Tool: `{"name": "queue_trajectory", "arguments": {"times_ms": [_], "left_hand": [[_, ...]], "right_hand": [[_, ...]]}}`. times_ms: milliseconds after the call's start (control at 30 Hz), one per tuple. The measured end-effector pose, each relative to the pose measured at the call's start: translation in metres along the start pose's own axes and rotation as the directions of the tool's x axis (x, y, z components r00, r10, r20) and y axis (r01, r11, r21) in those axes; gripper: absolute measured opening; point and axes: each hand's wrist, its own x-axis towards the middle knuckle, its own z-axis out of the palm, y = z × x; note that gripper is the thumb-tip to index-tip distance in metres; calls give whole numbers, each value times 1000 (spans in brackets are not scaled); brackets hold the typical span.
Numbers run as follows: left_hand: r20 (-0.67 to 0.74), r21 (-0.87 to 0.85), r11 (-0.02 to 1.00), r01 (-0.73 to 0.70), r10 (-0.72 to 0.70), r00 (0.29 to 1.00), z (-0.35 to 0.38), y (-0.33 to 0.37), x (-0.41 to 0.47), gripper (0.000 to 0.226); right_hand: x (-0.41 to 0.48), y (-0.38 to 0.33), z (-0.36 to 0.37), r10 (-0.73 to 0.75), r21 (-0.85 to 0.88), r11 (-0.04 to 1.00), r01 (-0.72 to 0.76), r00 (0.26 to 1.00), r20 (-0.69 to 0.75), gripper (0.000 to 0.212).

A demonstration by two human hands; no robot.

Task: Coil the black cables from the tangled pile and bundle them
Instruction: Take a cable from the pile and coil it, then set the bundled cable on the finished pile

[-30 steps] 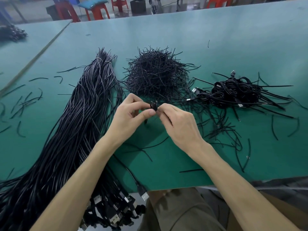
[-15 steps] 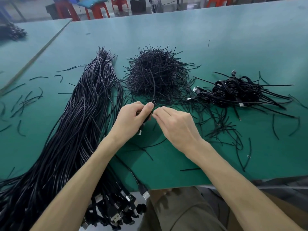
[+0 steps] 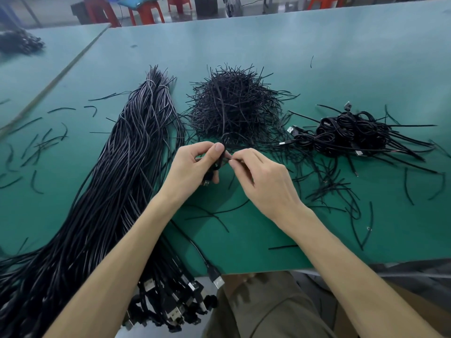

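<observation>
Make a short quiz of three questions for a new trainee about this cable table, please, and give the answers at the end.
1. True or false: the left hand grips a small coiled cable while the right hand pinches a thin tie at it.
2. Where do the finished coils lie? A: to the right of the tie pile; B: on the person's lap; C: on a red stool.
3. Fill in: the plugs of the long uncoiled cables hang over the ___ edge of the green table.
Key: 1 true; 2 A; 3 near.
</observation>
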Motion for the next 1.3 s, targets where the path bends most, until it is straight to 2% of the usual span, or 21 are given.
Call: {"name": "queue_trajectory", "arguments": {"times_ms": [133, 467, 600, 700, 800, 867, 1000, 1100, 1233, 1300], "left_hand": [[34, -51, 999, -19, 21, 999, 1, -1, 0, 19], [30, -53, 997, -55, 57, 998, 1, 0, 0, 22], [20, -36, 999, 4, -4, 1000, 3, 0, 0, 20], [38, -106, 990, 88, -84, 996, 2, 0, 0, 26], [159, -199, 952, 234, -205, 966, -5, 0, 1, 28], [227, -218, 933, 285, -235, 945, -9, -2, 2, 28], [228, -234, 948, 214, -161, 960, -10, -5, 4, 26], [228, -266, 952, 150, -89, 970, -10, -8, 4, 32], [100, -288, 955, 62, -35, 994, -8, -10, 6, 26], [16, -220, 975, 14, -10, 1000, -7, -11, 5, 19]], "right_hand": [[0, 2, 0, 29, 42, 999, -29, 999, 16, 15], [2, 6, -1, 90, 127, 988, -92, 996, 21, 10], [2, 4, -1, 29, -3, 1000, -29, 999, -42, 15], [2, 2, 0, -102, -161, 983, 87, 991, -86, 18], [2, -1, 3, -242, -276, 938, 211, 967, -83, 18], [1, -1, 5, -255, -287, 932, 222, 963, -82, 17], [0, 0, 5, -155, -211, 969, 132, 983, -99, 19], [0, -1, 3, -104, -127, 987, 96, 992, -64, 16], [0, -2, 3, -71, -71, 995, 67, 996, -61, 19], [0, 0, 5, -83, -86, 993, 77, 994, -73, 18]]}}
